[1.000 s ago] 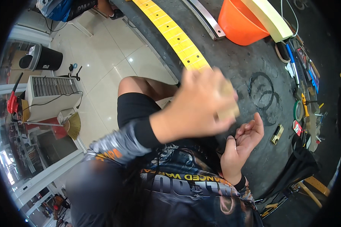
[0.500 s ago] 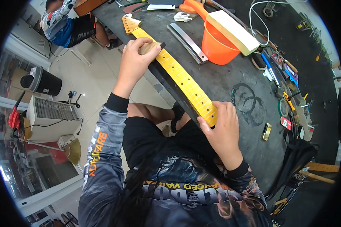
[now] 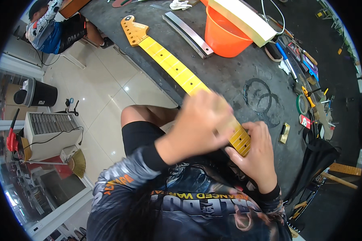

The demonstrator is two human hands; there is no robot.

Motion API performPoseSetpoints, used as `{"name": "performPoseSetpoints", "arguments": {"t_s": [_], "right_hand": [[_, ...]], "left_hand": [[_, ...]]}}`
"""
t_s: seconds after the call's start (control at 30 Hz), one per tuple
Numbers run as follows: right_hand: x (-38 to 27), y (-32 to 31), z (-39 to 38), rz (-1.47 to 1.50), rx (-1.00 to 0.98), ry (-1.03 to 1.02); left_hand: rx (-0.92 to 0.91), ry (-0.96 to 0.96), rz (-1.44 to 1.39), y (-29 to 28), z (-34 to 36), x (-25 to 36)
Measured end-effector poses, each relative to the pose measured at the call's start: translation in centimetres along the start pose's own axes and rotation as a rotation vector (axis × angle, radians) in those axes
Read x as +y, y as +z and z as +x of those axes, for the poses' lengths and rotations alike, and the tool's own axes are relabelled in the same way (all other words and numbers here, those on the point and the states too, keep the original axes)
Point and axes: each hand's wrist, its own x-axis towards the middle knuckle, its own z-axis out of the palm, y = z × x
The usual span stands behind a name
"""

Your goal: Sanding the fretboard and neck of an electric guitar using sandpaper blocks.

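Observation:
A yellow guitar neck with dot inlays and a wooden headstock (image 3: 176, 69) lies diagonally along the dark workbench's edge, headstock pointing to the upper left. My left hand (image 3: 203, 124), blurred by motion, is wrapped round a small tan block (image 3: 223, 110) over the lower half of the fretboard. My right hand (image 3: 256, 158) grips the body end of the neck, thumb on one side, fingers over the other. Beside the neck lies a long steel bar (image 3: 188, 34). A small brass-coloured piece (image 3: 284, 133) rests right of my right hand.
An orange bucket (image 3: 225, 38) carries a long pale block (image 3: 245, 18). Hand tools and tape (image 3: 303, 102) line the bench's right side, with a black bag (image 3: 321, 156) lower down. Another person (image 3: 58, 30) sits at upper left. A bin (image 3: 42, 92) stands on the tiled floor (image 3: 102, 96).
My left hand has moved with the block from near the headstock, half a second ago, down along the fretboard toward my body. My right hand, apart a second ago, now grips the neck's end.

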Motion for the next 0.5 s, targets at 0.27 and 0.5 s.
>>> {"name": "performPoseSetpoints", "arguments": {"t_s": [0.27,0.5], "right_hand": [[-0.1,3.1,1.7,0.112,0.101,-0.029],[-0.1,3.0,1.4,0.112,0.110,-0.010]], "left_hand": [[0.137,-0.127,0.144,-0.6,1.3,-3.6],[0.235,-0.216,0.406,-5.4,2.8,-11.9]]}}
